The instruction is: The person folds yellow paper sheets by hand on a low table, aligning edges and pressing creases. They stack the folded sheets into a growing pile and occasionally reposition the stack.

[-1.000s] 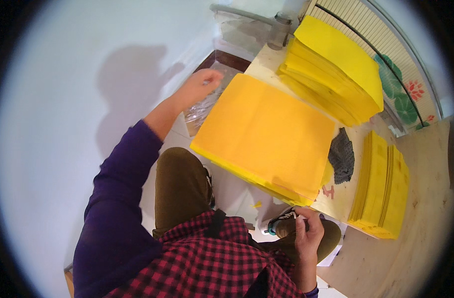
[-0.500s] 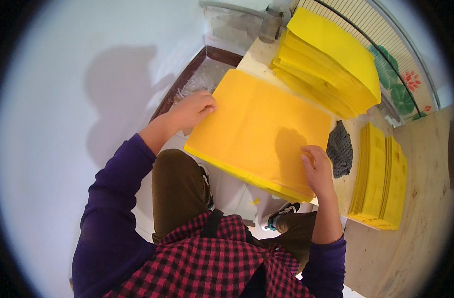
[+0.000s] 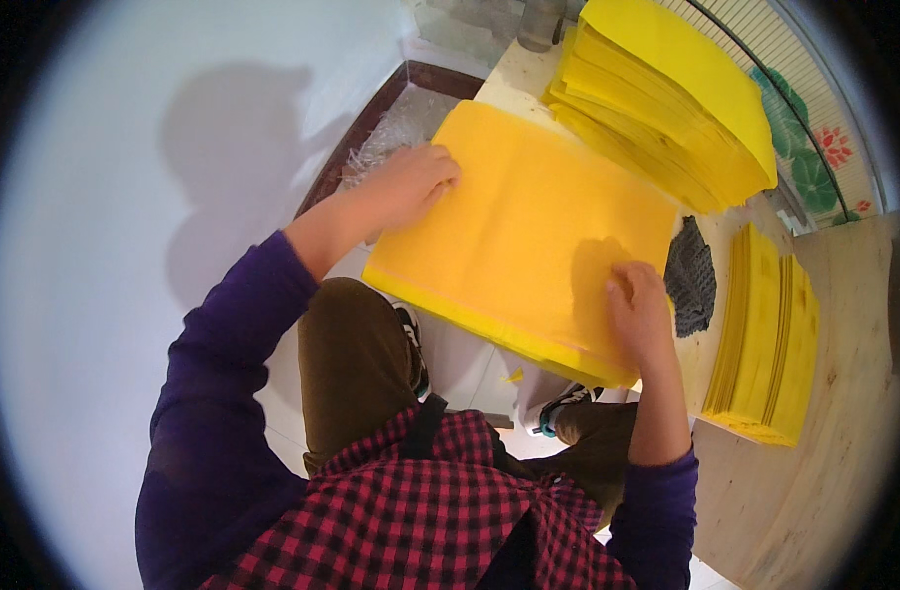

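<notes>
A stack of flat, soft-looking yellow sheets (image 3: 539,236) lies in front of me, its top sheet more orange than the layers under it. Over its left edge rests my left hand (image 3: 416,185), closed, with the fingers curled; what is in them, if anything, is hidden. My right hand (image 3: 643,313) is over the stack's right side, its fingers bent loosely and a gap showing by the thumb. It appears to hold nothing. Just beyond that hand a crumpled dark grey cloth (image 3: 691,275) lies on the wooden table.
A tall, slumping pile of yellow sheets (image 3: 666,98) stands at the far right. Folded yellow bundles (image 3: 765,339) sit on the table to the right. A grey cylinder (image 3: 540,25) is at the back. Clear plastic (image 3: 401,133) lies by the wall at left.
My left hand has slid right, farther over the stack's left edge. My right hand has shifted slightly right. The view has tilted a little, so the table things sit higher and more to the right.
</notes>
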Tool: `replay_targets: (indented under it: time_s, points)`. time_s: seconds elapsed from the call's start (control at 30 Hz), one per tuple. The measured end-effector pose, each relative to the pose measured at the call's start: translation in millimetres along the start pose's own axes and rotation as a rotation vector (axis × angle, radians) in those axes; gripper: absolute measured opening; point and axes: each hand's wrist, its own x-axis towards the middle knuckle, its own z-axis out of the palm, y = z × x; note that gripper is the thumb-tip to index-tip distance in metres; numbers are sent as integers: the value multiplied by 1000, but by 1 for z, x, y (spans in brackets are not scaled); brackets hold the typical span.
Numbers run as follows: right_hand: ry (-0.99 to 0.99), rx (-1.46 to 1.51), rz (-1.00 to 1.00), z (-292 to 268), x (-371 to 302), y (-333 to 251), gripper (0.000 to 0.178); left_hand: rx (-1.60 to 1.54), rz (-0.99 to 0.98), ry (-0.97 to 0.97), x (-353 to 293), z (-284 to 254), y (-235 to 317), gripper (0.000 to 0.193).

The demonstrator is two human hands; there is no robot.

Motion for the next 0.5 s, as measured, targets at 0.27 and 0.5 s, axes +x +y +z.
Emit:
replay_targets:
  time_s: [0.27,0.5]
  points:
    - [25,12,-77,0,-10,2,23,81,34,-87,-1,-1,15,15]
    - [-12,17,31,-6,0,2,23,109,20,-47,15,2,23,17]
